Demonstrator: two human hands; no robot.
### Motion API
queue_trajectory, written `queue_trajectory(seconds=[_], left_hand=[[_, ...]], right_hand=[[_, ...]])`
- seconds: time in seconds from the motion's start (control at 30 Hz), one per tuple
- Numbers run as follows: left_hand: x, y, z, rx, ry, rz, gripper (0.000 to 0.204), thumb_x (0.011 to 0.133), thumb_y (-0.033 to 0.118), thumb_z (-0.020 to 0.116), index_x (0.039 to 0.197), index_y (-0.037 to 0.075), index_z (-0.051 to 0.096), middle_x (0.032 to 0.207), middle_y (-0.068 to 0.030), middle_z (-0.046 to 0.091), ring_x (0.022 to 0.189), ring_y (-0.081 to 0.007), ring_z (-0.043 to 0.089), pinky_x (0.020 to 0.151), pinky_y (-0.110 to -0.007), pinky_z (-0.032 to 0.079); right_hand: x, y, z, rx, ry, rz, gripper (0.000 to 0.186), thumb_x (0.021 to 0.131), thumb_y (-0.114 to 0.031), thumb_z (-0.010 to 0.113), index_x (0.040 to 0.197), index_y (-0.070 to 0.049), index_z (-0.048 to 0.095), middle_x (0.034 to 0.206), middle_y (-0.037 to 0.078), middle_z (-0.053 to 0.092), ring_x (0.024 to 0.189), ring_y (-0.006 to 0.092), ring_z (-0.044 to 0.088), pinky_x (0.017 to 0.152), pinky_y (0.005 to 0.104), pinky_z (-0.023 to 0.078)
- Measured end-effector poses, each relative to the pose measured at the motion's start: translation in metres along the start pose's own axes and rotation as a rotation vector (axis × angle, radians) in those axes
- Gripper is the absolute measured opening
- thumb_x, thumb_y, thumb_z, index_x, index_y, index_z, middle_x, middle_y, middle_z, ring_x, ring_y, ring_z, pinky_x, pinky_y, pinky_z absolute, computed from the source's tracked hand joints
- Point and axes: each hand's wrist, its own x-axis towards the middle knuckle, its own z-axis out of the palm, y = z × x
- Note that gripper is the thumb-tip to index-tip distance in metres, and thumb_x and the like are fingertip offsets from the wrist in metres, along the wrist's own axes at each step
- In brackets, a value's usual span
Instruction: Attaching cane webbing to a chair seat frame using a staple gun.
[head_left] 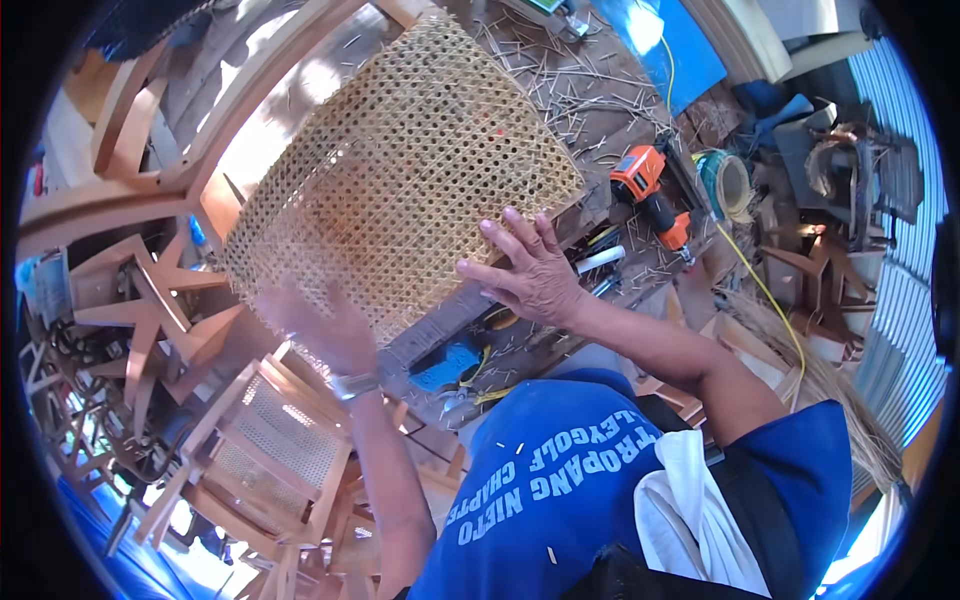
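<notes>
A square sheet of woven cane (420, 170) with rows of holes lies tilted on a worn wooden bench (570, 90). My right hand (530, 270) rests on its lower right edge, fingers spread. My left hand (318, 322), smeared by motion, is at the sheet's lower left corner; whether it grips cannot be seen. Right of the sheet lies an orange and black power tool (650, 195). A white-handled tool (600, 258) and a blue object (440, 370) lie along the bench below the sheet.
Wooden frames (120, 200) and star-shaped parts (150, 310) crowd the left. A cane chair frame (275, 450) stands lower left. Cane scraps litter the bench. A yellow cord (760, 290), coiled hose (720, 185) and long fibre strands (840, 400) are at the right.
</notes>
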Motion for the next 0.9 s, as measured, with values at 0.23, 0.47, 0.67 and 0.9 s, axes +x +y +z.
queue_trajectory(seconds=[0.23,0.47,0.67,0.9], left_hand=[[-0.032,0.092,0.066,-0.246,-0.217,0.211,0.058,0.110,0.048,0.035,0.149,0.009,0.051,0.164,-0.0197,0.036,0.154,-0.0481,0.021,0.124,-0.063,0.016],[-0.030,0.100,0.071,-0.092,-0.303,0.191,0.054,0.111,0.043,0.034,0.150,0.010,0.051,0.164,-0.0155,0.040,0.155,-0.0475,0.021,0.124,-0.065,0.013],[-0.031,0.096,0.070,-0.097,-0.335,0.173,0.048,0.108,0.032,0.043,0.151,0.014,0.051,0.165,-0.0136,0.040,0.156,-0.0472,0.020,0.124,-0.065,0.009],[-0.028,0.098,0.072,-0.106,-0.330,0.162,0.048,0.108,0.037,0.044,0.150,0.015,0.054,0.162,-0.0097,0.044,0.156,-0.0436,0.020,0.127,-0.058,0.008]], right_hand=[[-0.009,0.012,0.001,-0.018,0.007,0.058,0.060,0.089,-0.041,0.071,0.147,-0.045,0.053,0.164,0.007,0.036,0.157,0.0337,0.021,0.129,0.0544,0.001],[-0.009,0.013,-0.006,-0.014,-0.014,0.056,0.051,0.096,-0.034,0.061,0.146,-0.041,0.055,0.162,0.009,0.038,0.156,0.0341,0.025,0.129,0.0545,0.003],[0.064,0.024,-0.071,0.318,0.033,0.088,0.058,0.094,-0.038,0.065,0.149,-0.029,0.054,0.166,0.015,0.030,0.157,0.0409,0.018,0.128,0.0557,0.004],[0.176,0.067,0.005,0.015,0.117,0.195,0.074,0.099,-0.055,0.058,0.161,-0.022,0.037,0.172,0.021,0.008,0.159,0.0423,-0.004,0.128,0.0554,-0.002]])
